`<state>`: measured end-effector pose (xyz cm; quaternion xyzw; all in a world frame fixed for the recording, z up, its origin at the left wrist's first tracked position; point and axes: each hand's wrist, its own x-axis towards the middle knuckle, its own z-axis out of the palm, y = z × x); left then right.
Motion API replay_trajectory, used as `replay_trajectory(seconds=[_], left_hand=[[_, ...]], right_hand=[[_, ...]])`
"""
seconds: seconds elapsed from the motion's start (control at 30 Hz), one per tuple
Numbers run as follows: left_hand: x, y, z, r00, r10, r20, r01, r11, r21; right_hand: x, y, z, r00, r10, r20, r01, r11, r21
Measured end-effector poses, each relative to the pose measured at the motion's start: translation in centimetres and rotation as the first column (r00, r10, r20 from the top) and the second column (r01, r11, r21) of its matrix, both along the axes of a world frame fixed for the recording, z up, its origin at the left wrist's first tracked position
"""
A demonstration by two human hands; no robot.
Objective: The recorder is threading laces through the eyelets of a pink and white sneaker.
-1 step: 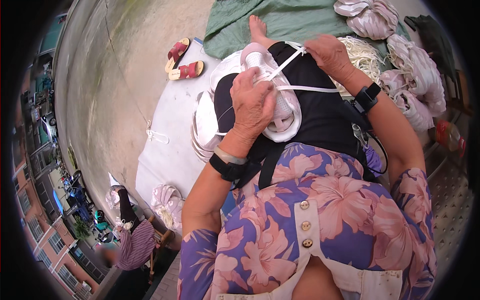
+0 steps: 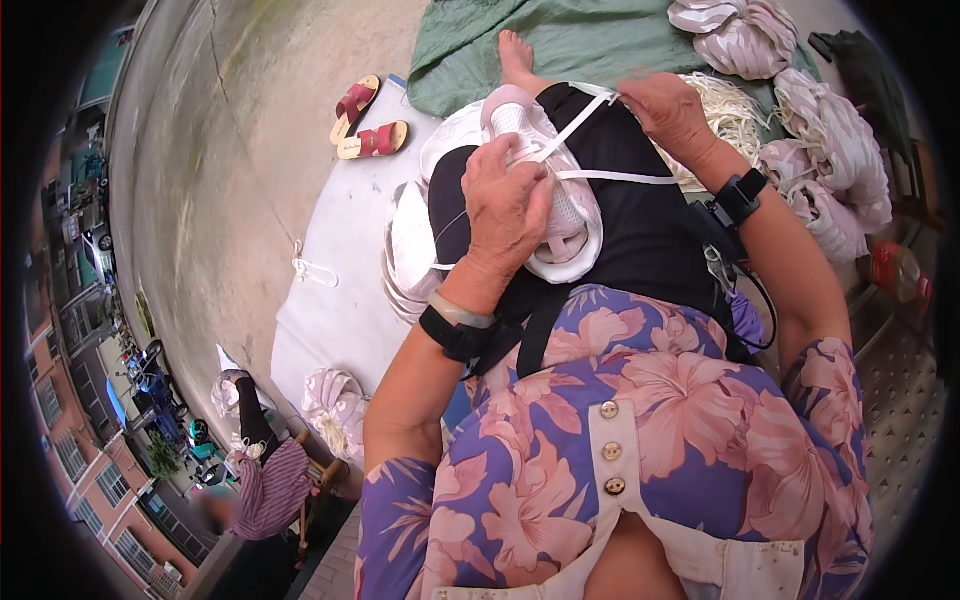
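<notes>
A pink and white sneaker upper (image 2: 572,215) lies across my black-clad lap. My left hand (image 2: 505,210) is closed on it, its bent fingers and thumb pressed near the lace holes. From there a white shoelace (image 2: 622,178) runs right in two strands, one slanting up to my right hand (image 2: 672,112). That hand pinches the lace above my thigh, with its fingertips a little blurred. Part of the upper is hidden beneath my left hand. More white and pink uppers (image 2: 408,240) are stacked just left of my lap.
Bundled uppers (image 2: 835,150) and a heap of loose laces (image 2: 728,115) lie to the right, near a green cloth (image 2: 590,45). Red sandals (image 2: 372,142) stand at the white sheet's (image 2: 325,310) edge, with a loose lace (image 2: 315,272) lower down. Another person (image 2: 270,480) sits at lower left.
My right hand has shifted slightly to the right, drawing the lace strand with it. My left hand and the sneaker upper stay where they were.
</notes>
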<state>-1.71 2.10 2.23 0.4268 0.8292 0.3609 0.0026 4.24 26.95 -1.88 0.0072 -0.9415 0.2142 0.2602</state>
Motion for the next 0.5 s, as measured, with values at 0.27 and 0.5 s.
replay_trajectory(seconds=[0.27, 0.5], left_hand=[[0.3, 0.5, 0.2, 0.995, 0.078, 0.058, -0.074, 0.995, -0.063], [0.2, 0.7, -0.2, 0.997, 0.071, 0.022, -0.068, 0.993, -0.099]], right_hand=[[3.0, -3.2, 2.4, 0.998, 0.057, -0.005, -0.057, 0.998, 0.010], [1.9, -6.4, 2.4, 0.989, 0.143, 0.037, -0.144, 0.990, 0.011]])
